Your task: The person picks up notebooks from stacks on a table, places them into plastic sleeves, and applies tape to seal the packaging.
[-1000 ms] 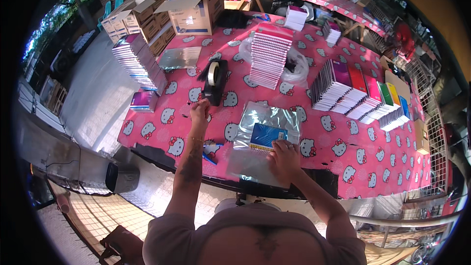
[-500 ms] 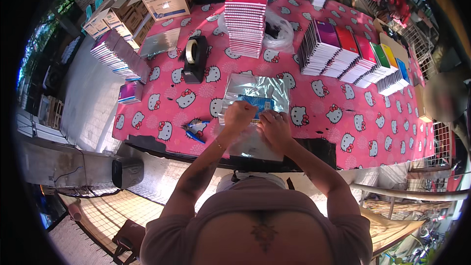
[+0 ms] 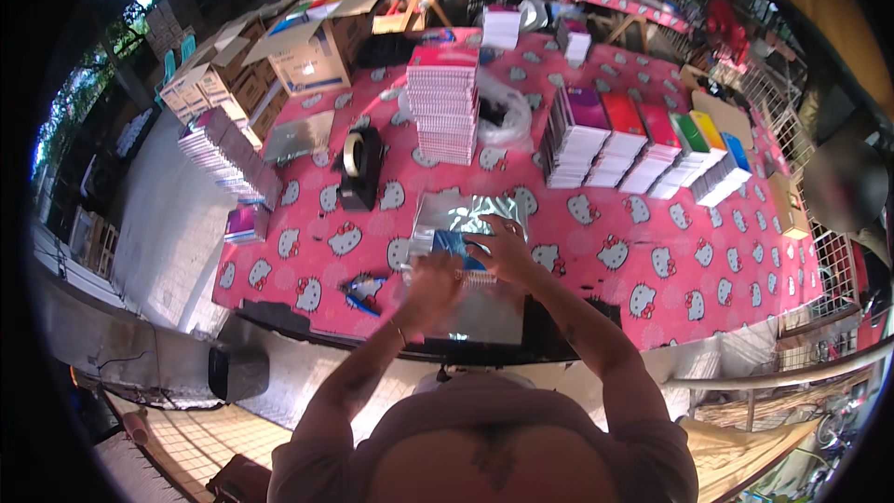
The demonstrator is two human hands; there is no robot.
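A blue notebook (image 3: 453, 244) lies on a shiny silver plastic sheet (image 3: 466, 212) spread on the pink patterned tablecloth (image 3: 596, 251). My right hand (image 3: 503, 251) presses flat on the notebook and the sheet. My left hand (image 3: 430, 284) is blurred beside it at the sheet's near left edge, fingers closed on the plastic as far as I can tell. A black tape dispenser (image 3: 358, 166) with a tape roll stands to the far left of the sheet.
A tall stack of pink notebooks (image 3: 444, 102) stands behind the sheet. Rows of coloured notebooks (image 3: 643, 144) lie at the right. More stacks (image 3: 223, 154) sit at the left edge, with cardboard boxes (image 3: 303, 56) beyond. Blue scissors (image 3: 361, 291) lie near the front edge.
My left hand came from the tape dispenser to the sheet. Both hands now work on the notebook and plastic close together.
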